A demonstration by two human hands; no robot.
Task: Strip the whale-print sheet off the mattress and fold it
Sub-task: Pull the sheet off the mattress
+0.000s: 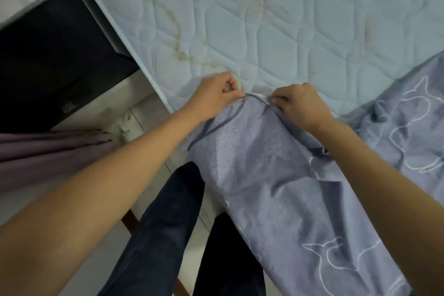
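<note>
Mattress (pixel 276 19) mostly bare, stripping near done; left hand (pixel 213 98) and right hand (pixel 300 106) each pinch the whale-print sheet (pixel 276 187) edge, folding barely begun.

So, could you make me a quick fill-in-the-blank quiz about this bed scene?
1. White ___ outlines decorate the sheet.
2. The left hand and right hand make ___ hands pinching its edge.
3. The quilted mattress shows yellowish ___.
4. The curtain at the left is ___.
Missing words: whale; two; stains; purple.
</note>
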